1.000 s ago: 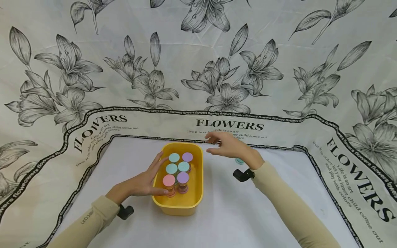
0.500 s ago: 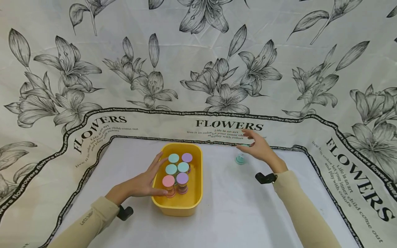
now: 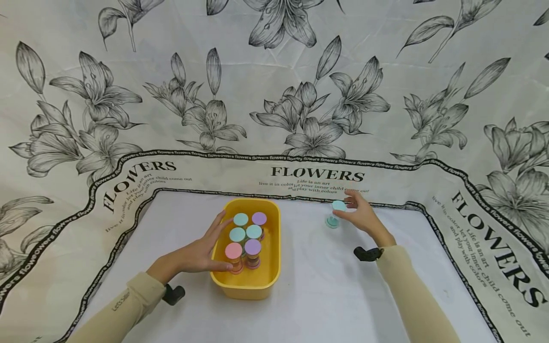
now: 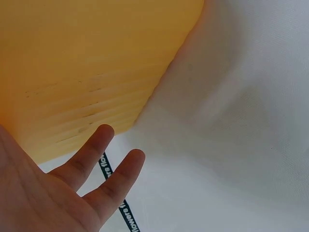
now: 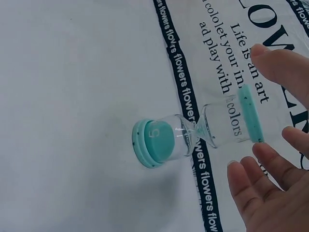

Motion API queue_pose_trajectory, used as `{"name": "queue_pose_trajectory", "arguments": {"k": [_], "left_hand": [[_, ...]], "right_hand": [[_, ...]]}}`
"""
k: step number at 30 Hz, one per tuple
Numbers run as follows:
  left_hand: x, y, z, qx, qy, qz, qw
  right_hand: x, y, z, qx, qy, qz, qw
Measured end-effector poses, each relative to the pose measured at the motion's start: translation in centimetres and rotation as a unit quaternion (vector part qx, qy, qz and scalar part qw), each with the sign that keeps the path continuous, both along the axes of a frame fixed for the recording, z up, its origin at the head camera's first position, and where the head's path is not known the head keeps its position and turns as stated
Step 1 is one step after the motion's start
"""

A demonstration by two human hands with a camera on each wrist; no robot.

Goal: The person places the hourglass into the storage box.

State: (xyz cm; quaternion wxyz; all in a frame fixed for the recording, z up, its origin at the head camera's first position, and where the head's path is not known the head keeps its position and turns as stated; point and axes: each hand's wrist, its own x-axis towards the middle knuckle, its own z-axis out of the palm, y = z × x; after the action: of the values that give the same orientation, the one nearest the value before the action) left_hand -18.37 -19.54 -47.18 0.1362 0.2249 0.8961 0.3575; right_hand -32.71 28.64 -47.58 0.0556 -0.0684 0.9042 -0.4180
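A teal-capped hourglass [image 3: 332, 222] stands upright on the white cloth at the right. In the right wrist view this hourglass [image 5: 161, 141] has teal sand in its lower bulb and a printed 5. My right hand [image 3: 364, 216] is spread around its top cap; a fingertip meets the cap's edge, while the thumb appears apart from it. At the left, my left hand [image 3: 195, 251] rests against the side of a yellow bin [image 3: 274, 267], fingers extended. Inside stand several hourglasses, among them a pink one [image 3: 233, 250] beside the left thumb and a purple one [image 3: 253, 247].
White cloth [image 3: 317, 286] covers the table between and in front of the hands. Behind it rises a flower-printed curtain [image 3: 214, 176] with a black lettered border, close behind the lone hourglass.
My right hand has moved right, away from the bin, then lowered slightly to the lone hourglass's cap. The left hand and the bin have stayed in place.
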Motion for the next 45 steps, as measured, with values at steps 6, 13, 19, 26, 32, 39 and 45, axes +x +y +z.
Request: {"name": "queue_pose_trajectory", "arguments": {"k": [6, 13, 19, 26, 32, 39, 45], "left_hand": [[-0.1, 0.1, 0.1, -0.002, -0.002, -0.001, 1.0], [-0.2, 0.2, 0.3, 0.001, -0.008, -0.005, 1.0], [-0.3, 0.3, 0.2, 0.0, -0.008, -0.007, 0.9999], [-0.3, 0.4, 0.1, -0.004, -0.004, -0.005, 1.0], [-0.3, 0.4, 0.2, -0.005, -0.008, -0.008, 0.9999], [-0.1, 0.2, -0.1, -0.002, -0.001, -0.006, 1.0], [0.0, 0.1, 0.0, -0.001, 0.003, -0.003, 1.0]], "right_hand": [[0.1, -0.1, -0.8, -0.002, -0.034, -0.007, 0.999], [0.0, 0.3, -1.5, -0.025, -0.035, -0.016, 0.999], [0.1, 0.5, -1.9, -0.033, -0.03, -0.025, 0.999], [0.0, 0.9, -2.1, -0.035, -0.031, -0.027, 0.999], [0.0, 0.9, -2.1, -0.031, -0.035, -0.019, 0.999], [-0.1, 0.2, -1.0, -0.008, -0.021, 0.008, 1.0], [0.1, -1.4, 1.0, -0.01, -0.005, 0.025, 1.0]]}}
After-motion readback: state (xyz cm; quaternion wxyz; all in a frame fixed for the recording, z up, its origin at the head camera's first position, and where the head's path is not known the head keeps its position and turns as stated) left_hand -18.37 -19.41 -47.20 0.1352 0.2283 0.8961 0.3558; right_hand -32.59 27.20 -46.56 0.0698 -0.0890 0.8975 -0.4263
